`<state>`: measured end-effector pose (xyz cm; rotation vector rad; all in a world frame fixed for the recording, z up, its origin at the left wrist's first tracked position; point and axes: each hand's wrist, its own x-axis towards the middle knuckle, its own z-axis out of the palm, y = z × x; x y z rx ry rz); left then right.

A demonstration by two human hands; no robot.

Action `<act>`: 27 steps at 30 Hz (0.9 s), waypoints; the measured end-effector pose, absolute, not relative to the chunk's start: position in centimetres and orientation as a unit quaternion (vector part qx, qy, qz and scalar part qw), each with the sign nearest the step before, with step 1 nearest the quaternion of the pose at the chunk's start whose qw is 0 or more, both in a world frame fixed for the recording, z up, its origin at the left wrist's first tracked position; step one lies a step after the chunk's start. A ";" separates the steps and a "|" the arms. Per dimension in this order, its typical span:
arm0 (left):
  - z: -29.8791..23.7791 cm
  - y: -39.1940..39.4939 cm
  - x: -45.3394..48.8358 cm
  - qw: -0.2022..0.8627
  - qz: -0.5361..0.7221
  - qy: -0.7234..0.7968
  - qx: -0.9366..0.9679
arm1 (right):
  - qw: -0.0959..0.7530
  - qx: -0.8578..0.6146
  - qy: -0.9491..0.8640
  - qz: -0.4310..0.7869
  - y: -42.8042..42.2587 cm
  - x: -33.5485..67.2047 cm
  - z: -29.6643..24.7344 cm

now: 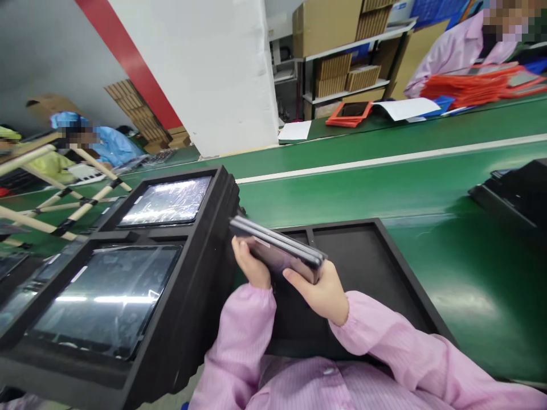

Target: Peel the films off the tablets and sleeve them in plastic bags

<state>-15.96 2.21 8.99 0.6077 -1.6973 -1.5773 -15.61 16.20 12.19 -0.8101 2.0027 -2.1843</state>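
My left hand (250,263) and my right hand (318,291) hold a thin stack of dark flat tablet-like panels (277,250) by its opposite edges, tilted above a shallow black tray (363,267). Pink striped sleeves cover both my forearms. To my left stands a black foam holder (216,228) with recessed pockets. Its nearer pocket holds a glossy screen panel (106,302), and its farther pocket holds another under plastic film (166,200). The stack is nearest the holder's raised edge, and my left hand is close to that edge.
A green conveyor bench (448,228) runs behind the tray, with a black object (513,193) at right. Farther along are orange frames (474,85) and white papers (405,108). Co-workers in pink (453,57) and blue (115,145) sit nearby. Shelves hold cardboard boxes (337,65).
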 end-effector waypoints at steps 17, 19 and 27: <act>10.3 2.2 -25.4 0.348 -0.694 -0.624 -0.089 | 0.241 -0.478 0.760 -0.368 22.6 -21.4 21.2; 10.3 2.1 -25.6 0.359 -0.684 -0.628 -0.098 | 0.230 -0.452 0.760 -0.405 22.3 -22.3 21.8; 9.7 1.2 -26.0 0.390 -0.670 -0.625 -0.087 | 0.175 -0.427 0.762 -0.454 20.8 -23.3 20.4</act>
